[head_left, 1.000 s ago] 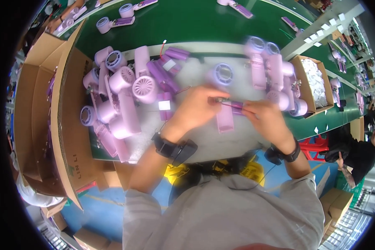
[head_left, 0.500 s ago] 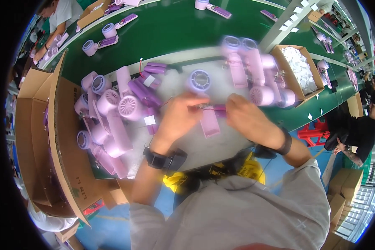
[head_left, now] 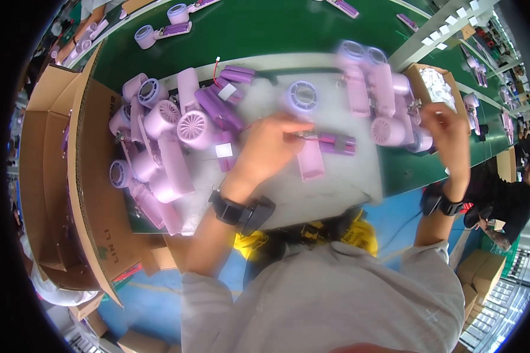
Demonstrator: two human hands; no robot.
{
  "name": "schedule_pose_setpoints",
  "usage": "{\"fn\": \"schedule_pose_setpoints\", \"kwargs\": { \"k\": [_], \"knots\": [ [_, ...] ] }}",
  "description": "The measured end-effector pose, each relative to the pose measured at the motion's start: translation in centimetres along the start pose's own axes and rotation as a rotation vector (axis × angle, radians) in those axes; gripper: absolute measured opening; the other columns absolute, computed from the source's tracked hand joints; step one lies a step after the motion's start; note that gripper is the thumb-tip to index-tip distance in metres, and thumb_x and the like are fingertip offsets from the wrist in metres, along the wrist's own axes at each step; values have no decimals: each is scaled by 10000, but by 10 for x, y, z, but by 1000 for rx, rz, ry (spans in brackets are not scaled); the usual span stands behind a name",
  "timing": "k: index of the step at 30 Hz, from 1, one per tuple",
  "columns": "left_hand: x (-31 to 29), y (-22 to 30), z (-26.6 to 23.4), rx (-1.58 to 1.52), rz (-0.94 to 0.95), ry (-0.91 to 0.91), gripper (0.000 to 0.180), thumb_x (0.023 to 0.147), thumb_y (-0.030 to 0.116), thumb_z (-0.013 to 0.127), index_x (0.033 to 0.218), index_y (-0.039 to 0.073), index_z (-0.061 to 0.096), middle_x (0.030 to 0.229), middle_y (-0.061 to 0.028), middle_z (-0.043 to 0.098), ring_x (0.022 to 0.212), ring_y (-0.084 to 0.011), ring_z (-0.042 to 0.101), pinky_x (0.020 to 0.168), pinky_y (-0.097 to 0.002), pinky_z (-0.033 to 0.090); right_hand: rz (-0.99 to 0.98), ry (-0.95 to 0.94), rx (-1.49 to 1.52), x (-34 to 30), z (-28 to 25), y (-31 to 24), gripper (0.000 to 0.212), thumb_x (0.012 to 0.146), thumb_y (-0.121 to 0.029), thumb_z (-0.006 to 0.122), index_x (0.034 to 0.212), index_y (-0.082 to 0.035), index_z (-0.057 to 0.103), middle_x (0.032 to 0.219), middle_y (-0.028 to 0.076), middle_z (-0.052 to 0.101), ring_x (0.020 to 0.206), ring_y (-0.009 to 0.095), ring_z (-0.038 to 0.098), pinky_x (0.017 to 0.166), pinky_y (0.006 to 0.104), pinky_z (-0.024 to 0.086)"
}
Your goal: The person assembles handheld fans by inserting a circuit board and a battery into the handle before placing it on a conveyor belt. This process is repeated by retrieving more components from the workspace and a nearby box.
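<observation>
A pale lilac handheld fan with its handle opened lies on the white work surface. Its round ring head (head_left: 302, 97) is at the far end and its open handle shell (head_left: 311, 162) toward me. My left hand (head_left: 268, 150) is closed at the fan's neck, where small metal parts and a wire show; its fingertips are partly hidden. Beside the handle, a purple battery pack (head_left: 337, 144) hangs by the wire, resting to the right. My right hand (head_left: 450, 132), slightly blurred, hovers at the near edge of the carton of white pieces (head_left: 436, 85), fingers loosely bent and apart, nothing visible in them.
Several lilac fan bodies (head_left: 168, 150) are heaped at left beside a large open carton (head_left: 100, 176). Purple battery packs (head_left: 218, 109) lie next to them. More fan parts (head_left: 383, 100) are piled at right. A metal post (head_left: 424, 44) rises behind. Other people work nearby.
My right hand has left the fan and moved right to the small carton, uncovering the purple battery pack. My left hand stays at the fan's neck. The whole view has shifted somewhat.
</observation>
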State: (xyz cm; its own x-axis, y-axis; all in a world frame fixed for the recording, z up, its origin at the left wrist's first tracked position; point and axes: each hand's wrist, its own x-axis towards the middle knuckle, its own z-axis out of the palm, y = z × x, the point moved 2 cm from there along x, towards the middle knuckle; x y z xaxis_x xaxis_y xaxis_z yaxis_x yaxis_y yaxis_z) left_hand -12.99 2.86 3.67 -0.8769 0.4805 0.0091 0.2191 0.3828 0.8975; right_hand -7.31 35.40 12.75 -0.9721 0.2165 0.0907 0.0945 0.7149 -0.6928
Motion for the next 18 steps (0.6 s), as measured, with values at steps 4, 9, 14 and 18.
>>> {"fn": "schedule_pose_setpoints", "kwargs": {
  "k": [4,9,14,18],
  "knots": [
    [-2,0,-2,3,32,14,352,782,-17,666,1120,68,718,1006,-107,686,843,-174,664,773,-289,530,-689,-128,-172,-30,102,-56,330,780,-46,742,1094,-1,648,971,109,680,874,201,659,724,328,530],
    [0,-2,0,-16,57,39,355,783,-22,669,1122,69,717,1020,-112,686,849,-194,672,782,-300,532,-743,-300,-137,-14,135,-39,431,782,-43,739,1189,-13,601,959,100,675,826,154,654,728,320,540],
    [1,-1,0,-1,84,42,355,780,-13,688,1123,75,717,1019,-126,685,838,-213,676,776,-305,535,-260,-755,201,-11,118,-40,492,837,-68,711,1295,-32,535,958,99,675,766,155,673,710,296,539],
    [1,-2,2,11,94,41,351,771,5,716,1115,74,718,988,-134,685,809,-220,678,758,-307,537,60,-900,506,-16,116,-40,523,875,-69,670,1360,-44,476,999,97,666,765,171,679,729,298,548]
  ]
}}
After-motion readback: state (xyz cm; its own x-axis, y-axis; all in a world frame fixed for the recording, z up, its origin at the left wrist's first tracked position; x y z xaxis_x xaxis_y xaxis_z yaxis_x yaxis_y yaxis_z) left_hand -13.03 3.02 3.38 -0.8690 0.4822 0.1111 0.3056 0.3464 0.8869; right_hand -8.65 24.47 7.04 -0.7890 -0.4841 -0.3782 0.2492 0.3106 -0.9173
